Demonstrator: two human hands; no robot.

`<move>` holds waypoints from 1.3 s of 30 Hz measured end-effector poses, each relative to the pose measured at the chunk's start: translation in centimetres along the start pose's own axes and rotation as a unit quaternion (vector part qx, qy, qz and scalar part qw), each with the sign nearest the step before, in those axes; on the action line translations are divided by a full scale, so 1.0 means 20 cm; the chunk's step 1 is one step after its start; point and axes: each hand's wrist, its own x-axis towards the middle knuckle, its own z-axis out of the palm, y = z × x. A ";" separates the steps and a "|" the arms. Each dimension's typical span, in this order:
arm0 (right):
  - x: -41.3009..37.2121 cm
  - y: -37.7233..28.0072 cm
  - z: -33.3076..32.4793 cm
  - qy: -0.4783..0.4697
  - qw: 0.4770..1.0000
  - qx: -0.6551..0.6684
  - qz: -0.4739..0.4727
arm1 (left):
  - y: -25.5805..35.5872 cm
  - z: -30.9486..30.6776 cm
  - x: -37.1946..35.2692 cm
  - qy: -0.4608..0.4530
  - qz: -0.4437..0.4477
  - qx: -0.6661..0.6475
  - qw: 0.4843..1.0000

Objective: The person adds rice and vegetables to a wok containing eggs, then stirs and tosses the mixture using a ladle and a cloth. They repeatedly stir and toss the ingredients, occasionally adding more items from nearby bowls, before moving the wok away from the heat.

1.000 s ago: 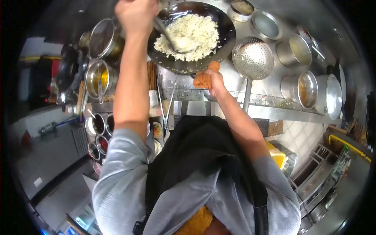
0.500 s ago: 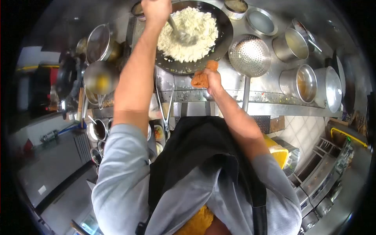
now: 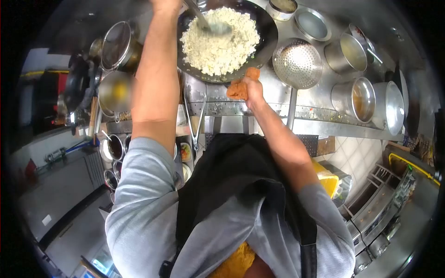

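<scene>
A dark wok (image 3: 268,34) at the top holds a mound of white, crumbly food (image 3: 232,51). My left hand (image 3: 166,4), partly cut off by the top edge, grips the handle of a metal ladle (image 3: 201,18). The ladle's blurred head is in the food at the upper left. At the wok's near rim, my right hand (image 3: 253,91) is closed around a folded orange-brown cloth (image 3: 238,90). Whether a wok handle lies inside the cloth is hidden.
Right of the wok lie a perforated strainer (image 3: 296,62) and several metal pots (image 3: 345,53). Open tongs (image 3: 195,123) hang at the counter's front edge. Pans (image 3: 116,46) and a blurred round ladle (image 3: 113,92) are at the left. A yellow bin (image 3: 327,180) stands below right.
My left hand and the ladle have moved up and left, away from me. The food has shifted and spread inside the wok. My right hand keeps its hold on the cloth.
</scene>
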 end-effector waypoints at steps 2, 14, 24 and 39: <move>0.02 0.02 -0.04 -0.010 1.000 -0.009 -0.001 | -0.04 -0.05 -0.02 0.021 0.052 -0.004 0.998; 0.04 0.05 -0.04 0.008 1.000 0.004 -0.010 | -0.29 -0.16 0.14 0.036 0.009 0.020 0.999; -0.02 -0.04 -0.02 -0.006 0.999 0.012 0.035 | -0.02 -0.19 0.03 -0.033 0.017 0.118 0.992; 0.05 -0.03 -0.06 -0.051 0.998 -0.016 0.031 | -0.20 -0.36 -0.41 -0.132 0.001 0.153 0.979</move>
